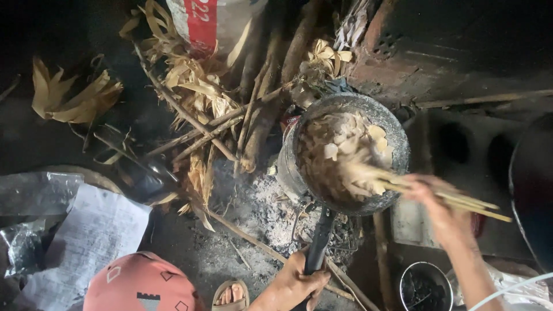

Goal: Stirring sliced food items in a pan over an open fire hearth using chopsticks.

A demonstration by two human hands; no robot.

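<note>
Your left hand [296, 282] grips the handle [318, 242]; right hand [440, 210], blurred, seemingly clamps 2 chopsticks [426, 193] stirring pale slices [345, 147], apparently unbrowned, in the pan [345, 155].

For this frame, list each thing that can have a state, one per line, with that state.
Dark round frying pan: full of pale food slices, held over grey ash.
Left hand: gripping the pan's black handle.
Right hand: blurred, holding long wooden chopsticks with tips in the food.
Small metal bowl: upright, dark contents.
Firewood sticks: piled, unlit.
</note>
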